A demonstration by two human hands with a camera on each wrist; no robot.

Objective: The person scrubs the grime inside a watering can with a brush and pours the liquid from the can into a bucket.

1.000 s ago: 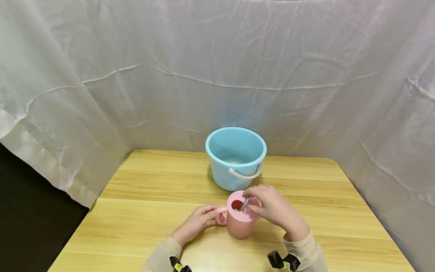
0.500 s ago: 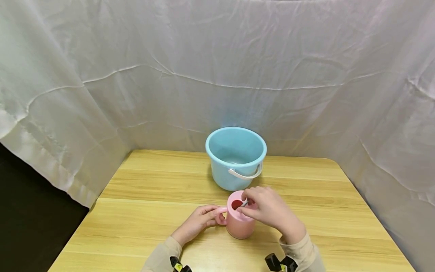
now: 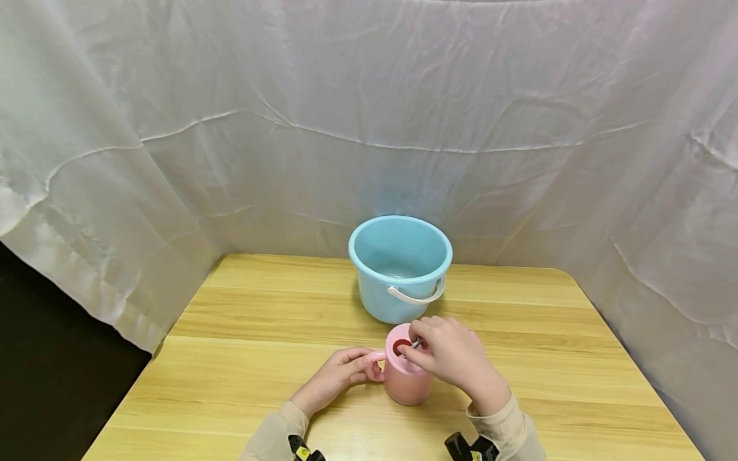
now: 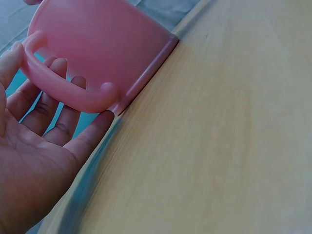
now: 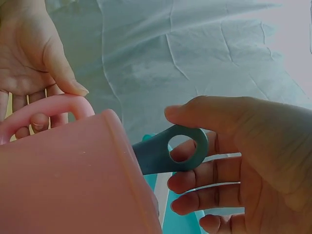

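Observation:
A pink watering can (image 3: 407, 384) stands upright on the wooden table, its partly covered top showing a dark red opening. My left hand (image 3: 339, 376) holds its looped handle (image 4: 63, 87), thumb on top and fingers behind it. Out of the opening sticks a grey tool handle (image 5: 161, 155) with a ring-shaped end; the rest of this tool is hidden inside the can. My right hand (image 3: 455, 355) pinches the ring between thumb and index finger, over the can's right side. The other right fingers lie loosely curled below in the right wrist view.
A light blue bucket (image 3: 377, 298) with a white handle (image 3: 416, 298) stands just behind the can. Pale curtains (image 3: 369, 128) surround the back and sides of the table (image 3: 242, 358).
My right hand has shifted slightly left over the can, and the grey handle leans lower to the right than before. The left hand, can and bucket stay in place.

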